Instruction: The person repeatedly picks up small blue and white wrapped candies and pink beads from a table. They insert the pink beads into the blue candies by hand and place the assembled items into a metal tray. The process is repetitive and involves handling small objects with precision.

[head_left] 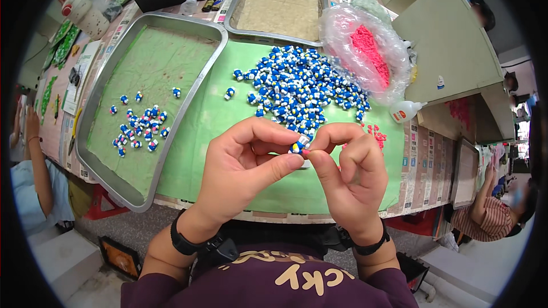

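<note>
Right of the tray [151,60], clamping figurine [297,148] with left hand [242,162], pink piece [306,153] with right hand [353,177]. Seemingly early, with small cluster [148,136] inside, large heap [299,85] remaining right of it.

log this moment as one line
left hand: pinching blue-and-white figurine | right hand: pinching pink piece at figurine | figurine pile: on green sheet

Print in Three Places

We see large cream letters [314,280] across the purple shirt [237,288]. On the white bottle [409,108] we find an orange label [401,115] with small pale print. The printed sheets [421,165] carry dark characters and pink blocks, mostly too fine for us to read.
</note>
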Demonstrator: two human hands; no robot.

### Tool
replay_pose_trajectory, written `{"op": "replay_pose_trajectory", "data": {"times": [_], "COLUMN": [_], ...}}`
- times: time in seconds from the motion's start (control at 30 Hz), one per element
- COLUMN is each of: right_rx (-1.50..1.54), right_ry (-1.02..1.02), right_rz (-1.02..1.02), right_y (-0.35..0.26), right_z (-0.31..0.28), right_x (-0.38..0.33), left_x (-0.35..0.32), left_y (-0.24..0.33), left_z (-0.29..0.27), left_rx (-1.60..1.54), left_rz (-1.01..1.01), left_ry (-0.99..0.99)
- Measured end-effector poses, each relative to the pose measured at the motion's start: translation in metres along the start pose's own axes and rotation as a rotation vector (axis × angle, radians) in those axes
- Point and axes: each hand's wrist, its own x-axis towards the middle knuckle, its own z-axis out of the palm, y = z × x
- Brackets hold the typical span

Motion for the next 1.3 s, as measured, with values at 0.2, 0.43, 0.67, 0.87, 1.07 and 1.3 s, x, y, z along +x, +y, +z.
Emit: {"op": "replay_pose_trajectory", "data": {"times": [0.2,0.43,0.67,0.87,1.07,1.3], "right_rx": [0.03,0.096,-0.311,-0.481,-0.594,-0.653], "right_ry": [0.002,-0.094,-0.021,-0.135,-0.141,-0.187], "right_rz": [0.054,0.166,0.249,0.298,0.318,0.353], "right_y": [-0.002,0.009,0.036,0.059,0.069,0.07], "right_z": [0.007,-0.024,-0.079,-0.079,-0.072,-0.069], "right_x": [-0.004,0.001,-0.004,-0.011,-0.002,0.004], "left_x": [-0.002,-0.006,-0.038,-0.041,-0.007,0.04], "left_y": [0.003,0.016,0.053,0.066,0.045,0.008], "left_z": [0.005,-0.013,-0.101,-0.125,-0.067,-0.053], "left_rx": [0.363,0.599,0.813,1.221,1.223,1.405], "left_rz": [0.233,0.393,0.321,0.094,0.168,0.221], "left_ry": [0.032,-0.074,0.484,0.732,0.462,0.116]}}
